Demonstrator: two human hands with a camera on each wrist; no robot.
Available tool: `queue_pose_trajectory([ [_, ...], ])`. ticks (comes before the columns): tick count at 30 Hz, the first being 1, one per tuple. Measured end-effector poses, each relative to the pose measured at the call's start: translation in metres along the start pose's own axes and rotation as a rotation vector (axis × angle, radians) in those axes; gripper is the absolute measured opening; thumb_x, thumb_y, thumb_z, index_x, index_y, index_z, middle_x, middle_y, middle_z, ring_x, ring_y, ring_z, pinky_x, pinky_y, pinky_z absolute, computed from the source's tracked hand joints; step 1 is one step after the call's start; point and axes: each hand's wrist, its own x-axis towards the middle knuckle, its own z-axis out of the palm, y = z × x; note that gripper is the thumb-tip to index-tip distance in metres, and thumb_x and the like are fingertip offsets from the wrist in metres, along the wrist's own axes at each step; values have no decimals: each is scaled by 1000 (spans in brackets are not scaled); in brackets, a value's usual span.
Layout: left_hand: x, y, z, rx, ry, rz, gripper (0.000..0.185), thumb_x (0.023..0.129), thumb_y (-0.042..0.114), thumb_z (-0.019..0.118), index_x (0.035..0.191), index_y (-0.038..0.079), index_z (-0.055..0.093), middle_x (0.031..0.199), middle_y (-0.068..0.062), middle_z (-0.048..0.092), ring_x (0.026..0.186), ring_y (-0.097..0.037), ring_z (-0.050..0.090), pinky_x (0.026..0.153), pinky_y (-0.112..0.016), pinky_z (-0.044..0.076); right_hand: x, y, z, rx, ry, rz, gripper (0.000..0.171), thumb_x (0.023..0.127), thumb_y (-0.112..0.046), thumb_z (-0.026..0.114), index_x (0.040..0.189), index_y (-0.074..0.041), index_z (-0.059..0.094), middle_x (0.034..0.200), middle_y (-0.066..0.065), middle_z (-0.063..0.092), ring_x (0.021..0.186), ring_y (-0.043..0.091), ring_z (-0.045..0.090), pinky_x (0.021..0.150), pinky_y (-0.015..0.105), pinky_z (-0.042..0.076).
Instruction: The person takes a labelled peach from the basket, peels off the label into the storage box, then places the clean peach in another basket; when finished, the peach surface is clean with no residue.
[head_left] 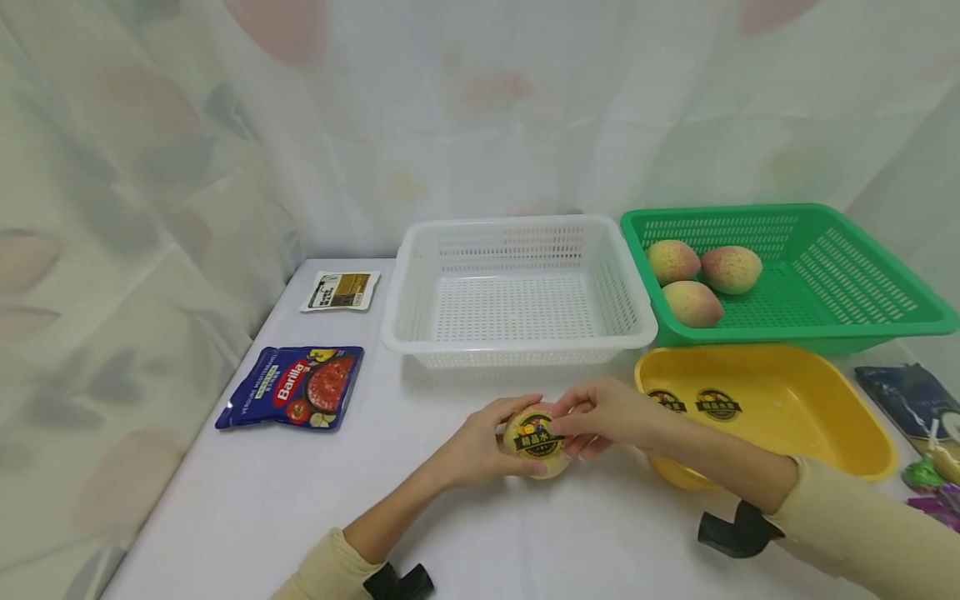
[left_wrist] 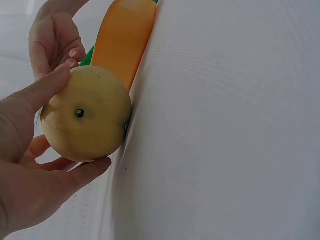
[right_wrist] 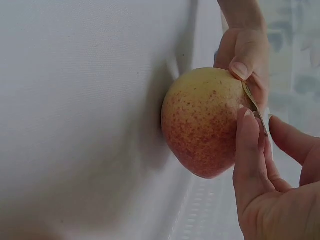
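Lower centre of the head view: a yellow-red fruit (head_left: 536,442) rests on the white surface (head_left: 262,500), just in front of the white basket (head_left: 517,287) and beside the yellow tray (head_left: 765,417). The left hand (head_left: 476,446) cups the fruit, fingers curled round it. The right hand (head_left: 611,414) pinches the round sticker (head_left: 534,433) on the fruit's top with its fingertips. The green basket (head_left: 847,275), upper right, contains three similar fruits (head_left: 701,275).
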Motion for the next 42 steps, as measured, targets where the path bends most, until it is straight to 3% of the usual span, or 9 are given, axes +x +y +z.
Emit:
queue_pose_trajectory([
  [10, 4, -1, 2, 6, 6, 1, 77, 71, 25, 86, 138, 17, 48, 134, 0, 51, 121, -25, 49, 96, -36, 46, -6, 0, -9, 26, 25, -61, 23, 87, -15, 71, 98, 4, 65, 78, 11, 68, 70, 24, 67, 66, 34, 58],
  [20, 4, 2, 2, 9, 21, -12, 78, 70, 22, 87, 138, 12, 49, 133, -3, 50, 121, -21, 48, 92, -34, 48, -45, -1, -79, 118, -39, -123, 26, 92, -13, 65, 103, 8, 55, 92, 13, 67, 86, 27, 67, 80, 41, 55],
  [24, 2, 2, 1, 6, 31, -6, 78, 70, 22, 87, 138, 13, 49, 132, -4, 49, 121, -21, 47, 90, -33, 49, -63, 24, -115, 107, 29, -91, 24, 94, -12, 61, 106, 7, 51, 91, 9, 66, 85, 25, 67, 80, 40, 55],
  [30, 1, 1, 0, -22, 30, -8, 76, 72, 21, 85, 138, 14, 48, 136, -6, 47, 123, -29, 46, 91, -36, 49, -79, 86, -157, 140, 71, 54, 25, 97, -11, 56, 114, 7, 51, 97, 5, 63, 86, 21, 67, 80, 38, 55],
  [34, 1, 1, -1, -29, 27, -11, 74, 73, 21, 85, 137, 15, 49, 136, -6, 47, 123, -30, 46, 91, -37, 49, -86, 118, -163, 228, 62, 156, 24, 95, -12, 59, 112, 6, 56, 95, 6, 66, 82, 20, 67, 76, 34, 57],
  [37, 1, 1, 0, -28, 27, -10, 74, 73, 21, 85, 137, 16, 49, 135, -6, 47, 123, -30, 47, 91, -37, 49, -88, 128, -159, 268, 49, 193, 21, 93, -11, 62, 108, 3, 61, 92, 9, 67, 77, 19, 68, 71, 30, 57],
  [42, 2, -1, 1, -31, 20, 1, 74, 73, 21, 85, 137, 16, 49, 135, -7, 47, 123, -30, 46, 91, -36, 49, -90, 130, -153, 191, 66, 219, 26, 91, -9, 65, 107, 10, 58, 87, 10, 66, 71, 17, 67, 66, 27, 57],
])
